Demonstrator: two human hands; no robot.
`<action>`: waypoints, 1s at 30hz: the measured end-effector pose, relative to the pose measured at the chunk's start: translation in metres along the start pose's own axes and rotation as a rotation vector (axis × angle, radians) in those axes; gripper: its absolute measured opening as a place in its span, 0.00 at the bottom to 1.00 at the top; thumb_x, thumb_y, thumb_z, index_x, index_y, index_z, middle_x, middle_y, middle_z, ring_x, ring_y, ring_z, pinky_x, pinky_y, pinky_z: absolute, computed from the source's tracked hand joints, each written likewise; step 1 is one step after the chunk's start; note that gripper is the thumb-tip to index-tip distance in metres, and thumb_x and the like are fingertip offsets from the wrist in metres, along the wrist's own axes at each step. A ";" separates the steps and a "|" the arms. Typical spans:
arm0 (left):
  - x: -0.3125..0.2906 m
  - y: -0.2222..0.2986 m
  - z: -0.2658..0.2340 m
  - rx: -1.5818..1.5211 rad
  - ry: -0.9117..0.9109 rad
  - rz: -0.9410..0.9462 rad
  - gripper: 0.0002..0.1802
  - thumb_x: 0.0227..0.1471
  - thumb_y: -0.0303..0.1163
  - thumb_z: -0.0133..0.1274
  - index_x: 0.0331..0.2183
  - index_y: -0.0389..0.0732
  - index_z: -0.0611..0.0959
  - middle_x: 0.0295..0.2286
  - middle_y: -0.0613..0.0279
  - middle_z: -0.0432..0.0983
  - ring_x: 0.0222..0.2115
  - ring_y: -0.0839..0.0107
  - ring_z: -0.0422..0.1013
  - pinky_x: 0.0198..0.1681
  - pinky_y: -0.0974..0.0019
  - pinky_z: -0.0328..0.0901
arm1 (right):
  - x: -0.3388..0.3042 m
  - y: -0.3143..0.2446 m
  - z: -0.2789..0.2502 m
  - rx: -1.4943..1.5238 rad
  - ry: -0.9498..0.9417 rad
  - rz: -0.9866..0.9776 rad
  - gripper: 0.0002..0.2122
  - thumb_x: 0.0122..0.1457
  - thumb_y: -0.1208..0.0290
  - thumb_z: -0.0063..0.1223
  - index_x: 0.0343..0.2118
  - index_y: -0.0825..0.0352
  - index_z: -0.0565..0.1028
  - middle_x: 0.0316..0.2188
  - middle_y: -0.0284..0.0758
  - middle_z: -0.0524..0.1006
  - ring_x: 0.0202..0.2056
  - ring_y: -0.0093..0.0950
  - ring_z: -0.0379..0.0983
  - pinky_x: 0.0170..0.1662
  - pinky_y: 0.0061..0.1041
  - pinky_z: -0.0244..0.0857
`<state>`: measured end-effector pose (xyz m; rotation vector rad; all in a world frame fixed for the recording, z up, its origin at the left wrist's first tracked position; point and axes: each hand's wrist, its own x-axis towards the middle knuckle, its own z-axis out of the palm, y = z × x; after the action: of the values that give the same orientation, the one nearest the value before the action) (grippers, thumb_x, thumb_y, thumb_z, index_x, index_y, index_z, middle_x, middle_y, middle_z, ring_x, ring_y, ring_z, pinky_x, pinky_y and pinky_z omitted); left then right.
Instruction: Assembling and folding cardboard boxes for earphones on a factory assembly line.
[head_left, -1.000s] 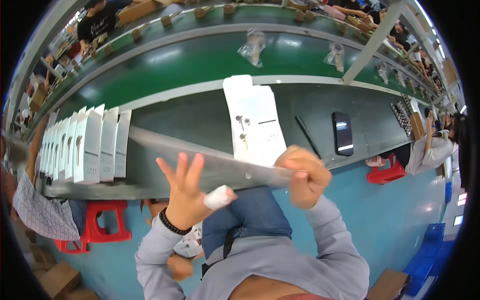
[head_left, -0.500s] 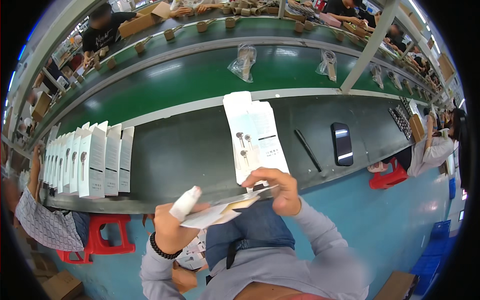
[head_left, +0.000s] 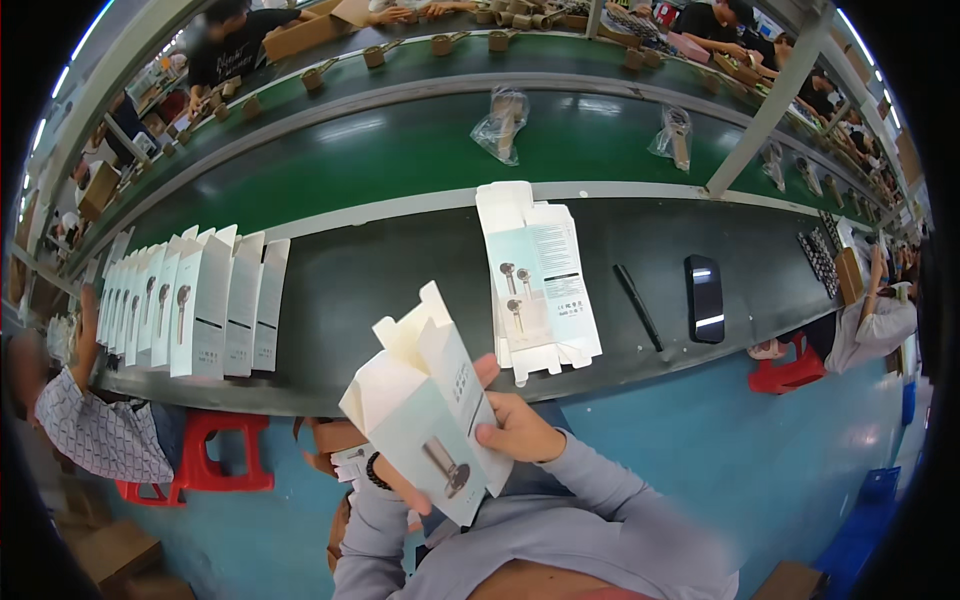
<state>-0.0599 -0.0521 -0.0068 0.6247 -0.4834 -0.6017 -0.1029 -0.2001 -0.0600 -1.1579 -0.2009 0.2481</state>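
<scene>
A white and pale-blue carton [head_left: 425,430], printed with a picture of a handheld device, is held up in front of me. It is popped out into a box shape, tilted, with its flaps standing open at the far end. My left hand [head_left: 403,488] grips it from the left and underneath, mostly hidden behind it. My right hand [head_left: 525,430] closes on its right side, thumb on the printed panel. Beyond, on the dark worktable [head_left: 380,270], lies a stack of flattened cartons [head_left: 540,290] of the same kind.
At left stands a row of erected cartons [head_left: 200,310]. A black pen [head_left: 638,305] and a phone [head_left: 705,300] lie at right. Bagged devices [head_left: 502,125] sit on the green conveyor [head_left: 350,150]. Red stools [head_left: 225,450] flank me, and co-workers sit on both sides and across.
The flat carton between my hands has opened out into a box and turned its printed front upward. My right hand has shifted down onto its side. The view has swung slightly left.
</scene>
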 end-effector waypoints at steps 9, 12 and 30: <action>-0.003 -0.014 -0.020 1.158 0.236 0.104 0.60 0.32 0.35 0.65 0.58 0.37 0.43 0.54 0.40 0.48 0.55 0.49 0.49 0.54 0.51 0.49 | 0.017 -0.008 0.008 -0.028 0.218 -0.470 0.39 0.52 0.58 0.53 0.58 0.70 0.42 0.53 0.40 0.57 0.54 0.31 0.55 0.53 0.29 0.52; -0.006 -0.008 -0.018 1.386 0.025 0.298 0.57 0.35 0.36 0.62 0.58 0.40 0.43 0.56 0.37 0.38 0.58 0.41 0.37 0.56 0.44 0.39 | 0.014 0.001 0.002 -0.058 0.211 -0.234 0.41 0.50 0.56 0.56 0.58 0.71 0.44 0.53 0.38 0.58 0.53 0.27 0.55 0.54 0.28 0.51; -0.044 -0.034 0.030 0.977 0.132 0.669 0.41 0.42 0.16 0.45 0.56 0.40 0.48 0.37 0.55 0.64 0.40 0.62 0.64 0.45 0.59 0.58 | -0.036 -0.008 0.055 -0.206 0.323 -0.618 0.19 0.58 0.64 0.41 0.48 0.72 0.60 0.45 0.43 0.65 0.45 0.29 0.63 0.49 0.28 0.56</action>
<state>-0.1212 -0.0575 -0.0182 1.3334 -0.8137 0.3651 -0.1519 -0.1655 -0.0327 -1.2643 -0.2920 -0.5124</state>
